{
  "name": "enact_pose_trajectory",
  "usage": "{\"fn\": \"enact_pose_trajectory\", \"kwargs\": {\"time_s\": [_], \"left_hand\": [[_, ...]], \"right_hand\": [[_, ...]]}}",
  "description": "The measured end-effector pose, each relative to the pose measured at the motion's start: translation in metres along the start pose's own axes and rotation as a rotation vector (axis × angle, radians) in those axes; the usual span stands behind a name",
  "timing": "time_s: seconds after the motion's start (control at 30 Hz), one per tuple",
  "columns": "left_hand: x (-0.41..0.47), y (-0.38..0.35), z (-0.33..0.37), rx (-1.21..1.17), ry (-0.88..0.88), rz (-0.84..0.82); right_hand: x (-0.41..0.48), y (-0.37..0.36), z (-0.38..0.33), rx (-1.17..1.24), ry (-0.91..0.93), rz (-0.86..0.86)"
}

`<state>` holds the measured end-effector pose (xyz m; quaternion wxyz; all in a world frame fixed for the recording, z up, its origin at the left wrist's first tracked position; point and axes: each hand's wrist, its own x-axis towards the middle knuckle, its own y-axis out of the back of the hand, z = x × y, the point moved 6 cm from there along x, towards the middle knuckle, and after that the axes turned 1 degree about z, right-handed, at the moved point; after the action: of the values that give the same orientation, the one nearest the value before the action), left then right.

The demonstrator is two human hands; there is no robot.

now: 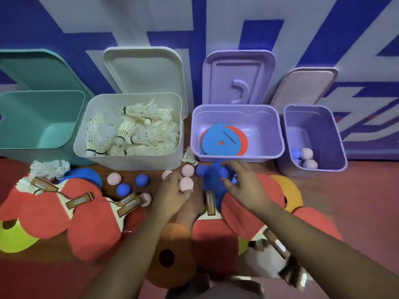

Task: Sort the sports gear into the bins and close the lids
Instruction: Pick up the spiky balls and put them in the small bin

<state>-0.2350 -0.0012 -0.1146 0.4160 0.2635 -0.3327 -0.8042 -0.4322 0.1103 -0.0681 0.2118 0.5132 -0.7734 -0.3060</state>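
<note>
Pink ball [186, 184] sits pinched in the fingertips of the left hand [172, 187]. The right hand [244, 186] arches over a blue ball [224, 172], grip unclear. Both balls look light, rubbery and spiked, so a pinch anywhere should hold. Paddles [43, 210] strew the red floor [367, 190]; the small bin [338, 147] stands by the blue-white wall [194, 18].

A red floor [367, 201] carries four open bins across mid-frame: a teal plastic bin [43, 91] far left, a white plastic bin [133, 162], a lilac plastic bin [237, 157], and a smaller lilac plastic bin [287, 167] at right. Below them lie red wooden-handled table-tennis paddles [43, 216] lower left, white feather shuttlecocks [49, 168] above those, spiky pink rubber balls [113, 179] and spiky blue rubber balls [142, 180] at centre, and a yellow-green flat ring [15, 242] at the left edge.
</note>
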Motion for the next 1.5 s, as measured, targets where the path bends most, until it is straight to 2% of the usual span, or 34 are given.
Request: {"fn": "enact_pose_trajectory", "kwargs": {"time_s": [0.2, 0.33, 0.6, 0.93, 1.1, 1.23, 1.5], "left_hand": [[0.006, -0.036, 0.100, -0.129, -0.056, -0.032], [0.014, -0.067, 0.162, -0.173, -0.107, -0.037], [0.033, -0.107, 0.261, -0.157, -0.257, -0.002], [0.090, -0.169, 0.324, -0.005, -0.267, -0.090], [0.115, -0.194, 0.332, 0.101, -0.299, -0.150], [0.114, -0.175, 0.317, -0.003, -0.297, -0.146], [0.051, -0.081, 0.199, -0.103, -0.203, -0.041]], "right_hand": [[-0.003, 0.119, 0.050, -0.057, -0.083, 0.181], [0.004, 0.168, 0.108, -0.130, -0.257, 0.216], [0.001, 0.171, 0.199, -0.206, -0.484, 0.014], [-0.044, 0.194, 0.199, -0.123, -0.392, 0.216], [-0.048, 0.192, 0.194, -0.099, -0.404, 0.228], [-0.046, 0.183, 0.175, -0.074, -0.374, 0.208], [-0.025, 0.112, 0.084, 0.004, -0.134, 0.120]]}}
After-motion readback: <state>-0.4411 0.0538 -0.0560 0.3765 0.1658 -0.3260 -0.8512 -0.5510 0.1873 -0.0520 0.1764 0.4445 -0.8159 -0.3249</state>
